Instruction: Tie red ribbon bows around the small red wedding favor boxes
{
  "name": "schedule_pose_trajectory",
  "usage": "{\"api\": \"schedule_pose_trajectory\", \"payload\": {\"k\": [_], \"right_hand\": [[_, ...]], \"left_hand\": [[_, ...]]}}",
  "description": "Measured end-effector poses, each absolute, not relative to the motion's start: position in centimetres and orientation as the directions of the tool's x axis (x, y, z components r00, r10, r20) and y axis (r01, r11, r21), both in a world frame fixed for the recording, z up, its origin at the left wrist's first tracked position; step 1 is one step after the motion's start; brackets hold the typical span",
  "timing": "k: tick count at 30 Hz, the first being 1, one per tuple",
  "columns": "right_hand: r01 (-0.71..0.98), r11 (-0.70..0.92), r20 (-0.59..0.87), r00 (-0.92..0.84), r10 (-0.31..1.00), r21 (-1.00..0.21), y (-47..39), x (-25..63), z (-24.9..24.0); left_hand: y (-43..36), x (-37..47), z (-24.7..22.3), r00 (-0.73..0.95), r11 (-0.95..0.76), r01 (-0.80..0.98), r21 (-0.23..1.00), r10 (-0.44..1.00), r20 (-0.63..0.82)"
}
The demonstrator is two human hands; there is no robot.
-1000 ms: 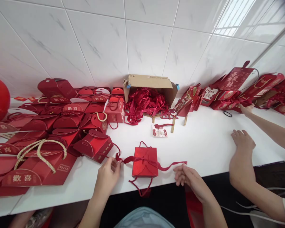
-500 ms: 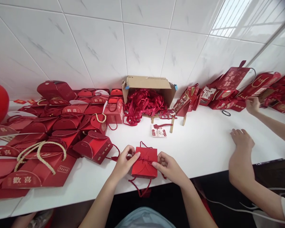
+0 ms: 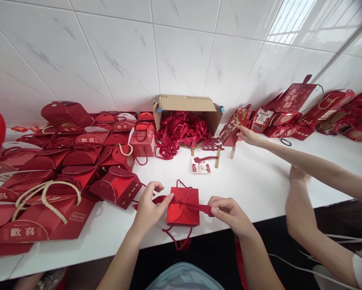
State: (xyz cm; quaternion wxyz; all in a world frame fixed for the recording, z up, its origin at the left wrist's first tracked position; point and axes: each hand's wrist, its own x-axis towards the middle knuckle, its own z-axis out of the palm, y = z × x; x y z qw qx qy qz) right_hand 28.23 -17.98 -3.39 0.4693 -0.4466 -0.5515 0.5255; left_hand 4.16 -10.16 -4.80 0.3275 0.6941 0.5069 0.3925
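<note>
A small red gift box lies on the white table in front of me, with red cord handles at its far and near sides. A dark red ribbon crosses its top through the middle. My right hand pinches the ribbon just right of the box. At the box's left edge, my left hand has thumb and fingers closed on the ribbon's other side.
Many red boxes crowd the left. A cardboard box of red ribbons stands by the tiled wall, a printed card before it. At right, another person's hand touches a red bag.
My right hand has moved right, drawing the ribbon out; my left hand has shifted slightly left. The other person's hand has reached across left to the bag near the cardboard box.
</note>
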Motion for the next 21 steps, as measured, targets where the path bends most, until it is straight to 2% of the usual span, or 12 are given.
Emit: {"api": "schedule_pose_trajectory", "payload": {"k": [2, 4, 6, 9, 13, 17, 21], "right_hand": [[-0.028, 0.081, 0.084, -0.145, 0.986, -0.996, -18.0, 27.7, -2.9], [-0.066, 0.078, 0.086, -0.125, 0.988, -0.995, -17.8, 27.0, -2.3], [-0.099, 0.063, 0.073, -0.105, 0.992, -0.993, -17.7, 26.4, -1.9], [-0.098, 0.046, 0.053, -0.071, 0.996, -0.994, -17.8, 25.9, -1.6], [0.085, -0.002, 0.001, 0.037, 0.999, -0.996, -18.2, 26.1, -2.0], [0.247, 0.002, 0.016, 0.057, 0.998, -0.969, -17.5, 25.2, -2.7], [0.318, 0.139, 0.151, 0.011, 0.989, -0.938, -16.1, 23.1, -3.2]], "left_hand": [[-10.8, 4.7, -3.6, 0.273, -0.405, 0.450, 0.796, 0.911, 0.309], [-11.6, 5.6, -2.4, 0.466, -0.525, 0.421, 0.740, 0.825, 0.320], [-12.0, 6.7, -1.8, 0.576, -0.614, 0.407, 0.677, 0.747, 0.332], [-12.0, 7.9, -1.8, 0.475, -0.641, 0.462, 0.613, 0.763, 0.440], [-11.2, 7.7, -2.3, 0.286, -0.590, 0.495, 0.638, 0.804, 0.521], [-11.2, 7.4, -2.1, 0.283, -0.554, 0.423, 0.717, 0.832, 0.477], [-11.9, 7.6, -1.4, 0.324, -0.561, 0.413, 0.717, 0.827, 0.461]]}}
